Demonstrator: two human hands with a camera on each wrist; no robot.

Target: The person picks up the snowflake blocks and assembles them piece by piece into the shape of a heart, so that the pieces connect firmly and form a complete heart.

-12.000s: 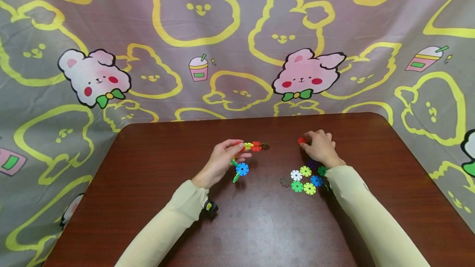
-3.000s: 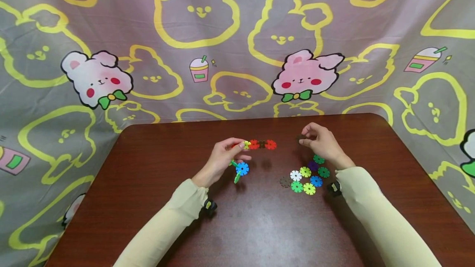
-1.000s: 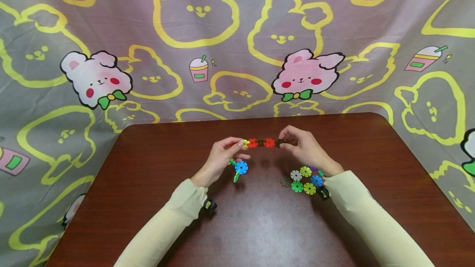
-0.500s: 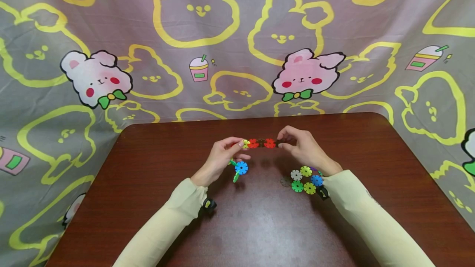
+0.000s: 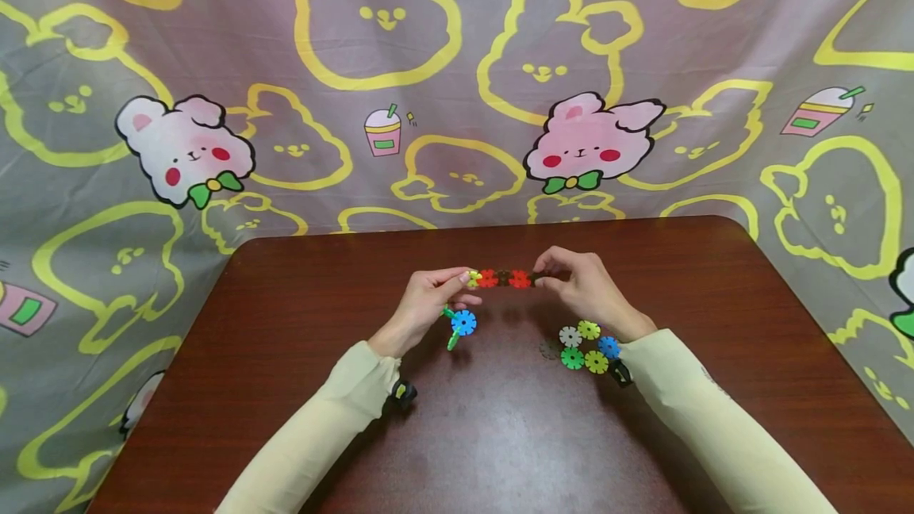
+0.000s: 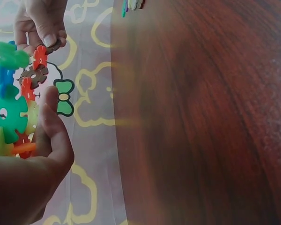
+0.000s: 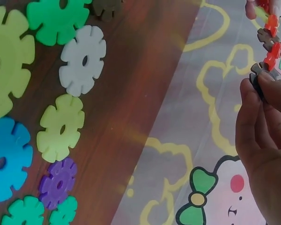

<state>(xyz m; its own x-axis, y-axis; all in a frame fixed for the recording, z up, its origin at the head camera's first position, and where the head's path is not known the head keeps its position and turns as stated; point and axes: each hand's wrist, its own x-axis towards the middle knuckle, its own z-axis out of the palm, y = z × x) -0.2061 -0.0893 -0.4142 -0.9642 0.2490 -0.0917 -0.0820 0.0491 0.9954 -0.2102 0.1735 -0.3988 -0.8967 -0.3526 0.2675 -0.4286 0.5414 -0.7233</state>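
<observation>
In the head view my left hand (image 5: 421,306) pinches a chain of interlocking snowflake discs near its yellow disc (image 5: 474,279). Rightward from there run a red disc (image 5: 488,278), a brown disc (image 5: 503,278) and another red disc (image 5: 520,278). Below the same hand hang a blue disc (image 5: 464,323) and green ones. My right hand (image 5: 589,292) pinches a brown disc (image 7: 256,75) edge-on against the last red disc. Whether their slots are engaged is hard to tell. The left wrist view shows a large green disc (image 6: 9,115) beside the left fingers.
Loose discs lie flat on the brown table (image 5: 485,435) below my right wrist: white (image 5: 570,336), yellow (image 5: 596,362), green (image 5: 572,358), blue (image 5: 609,347) and a dark one (image 5: 549,350). The right wrist view adds a purple disc (image 7: 59,183). A patterned curtain (image 5: 457,101) hangs behind.
A red disc, earlier in my right hand, joined the chain. The right hand then brought a brown disc leftward to the chain's end. Over the last second both hands have barely moved.
</observation>
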